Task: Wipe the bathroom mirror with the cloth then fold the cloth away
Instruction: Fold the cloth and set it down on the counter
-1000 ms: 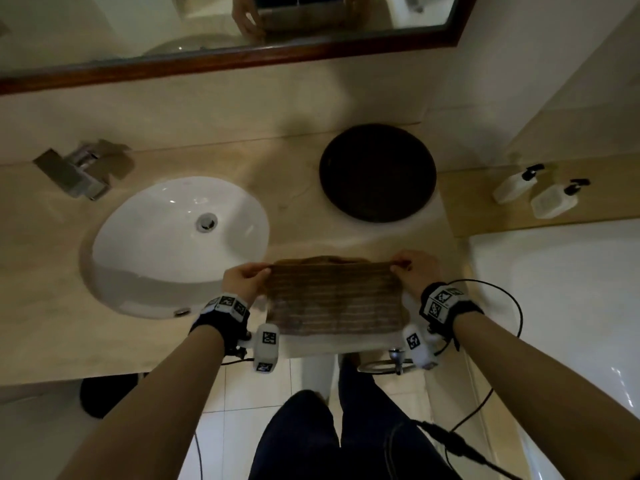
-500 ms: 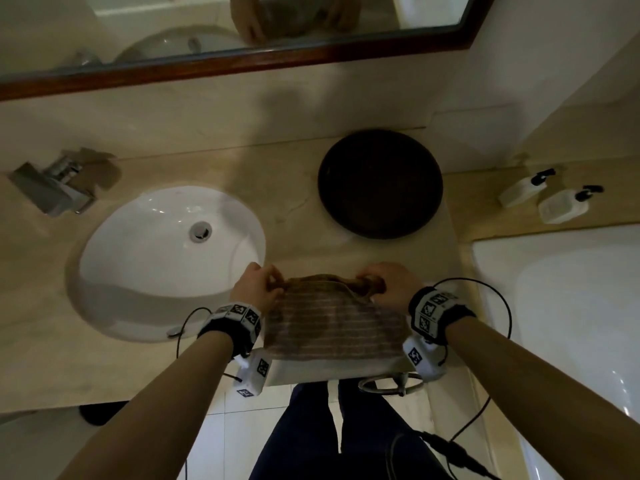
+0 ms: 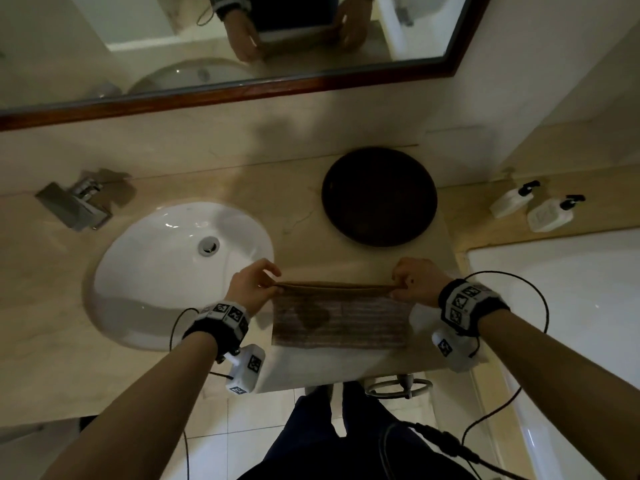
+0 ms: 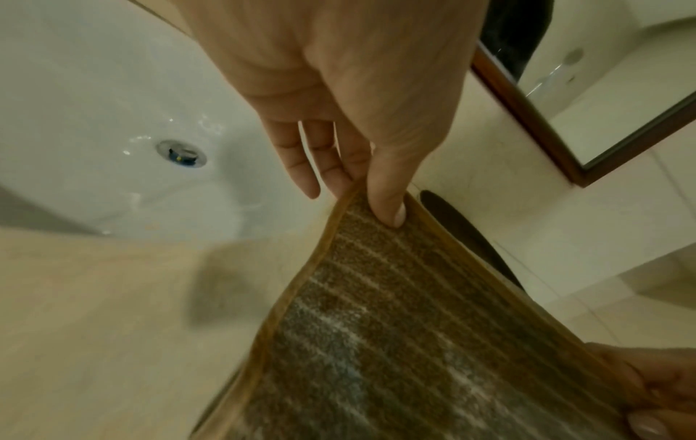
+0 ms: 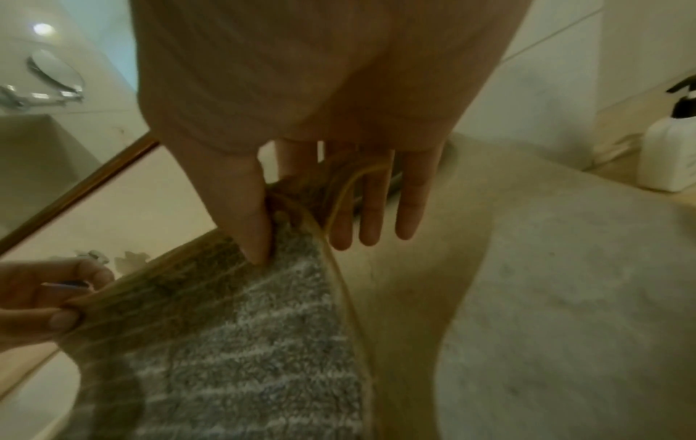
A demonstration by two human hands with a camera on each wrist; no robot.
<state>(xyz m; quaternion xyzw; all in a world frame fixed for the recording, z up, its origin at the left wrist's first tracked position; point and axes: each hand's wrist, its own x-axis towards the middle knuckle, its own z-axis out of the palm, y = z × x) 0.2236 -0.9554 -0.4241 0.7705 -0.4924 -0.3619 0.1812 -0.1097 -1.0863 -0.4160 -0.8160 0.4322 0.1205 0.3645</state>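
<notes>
1. Brown, pale-striped terry cloth [image 3: 337, 320] hangs stretched between my two hands, over the front part of the beige stone counter [image 3: 52, 306], just right of the basin.
2. My left hand [image 3: 250, 286] pinches the cloth's upper left corner; in the left wrist view the thumb [image 4: 388, 196] presses on the striped face while the other fingers lie behind it, so this grip is clamped on the cloth.
3. My right hand [image 3: 417, 282] pinches the upper right corner; in the right wrist view the thumb [image 5: 248, 220] presses the fabric and the fingers sit behind a bunched fold, so this grip is also clamped on the cloth.
4. The top hem runs taut and nearly level from one hand to the other, and a darker patch shows on the left half of the cloth.
5. I cannot tell whether the bottom edge touches the counter.
6. The oval white ceramic basin [image 3: 149, 271] with a metal drain is sunk in the counter to my left, with a chrome tap [image 3: 78, 204] behind it.
7. A round dark tray [image 3: 379, 197] lies on the counter beyond the cloth, well apart from it.
8. The dark wood-framed wall mirror [image 3: 346, 81] hangs above the counter and reflects my hands.
9. Two white pump bottles [image 3: 535, 209] stand on the ledge at the right, beside the white bathtub [image 3: 571, 306].
</notes>
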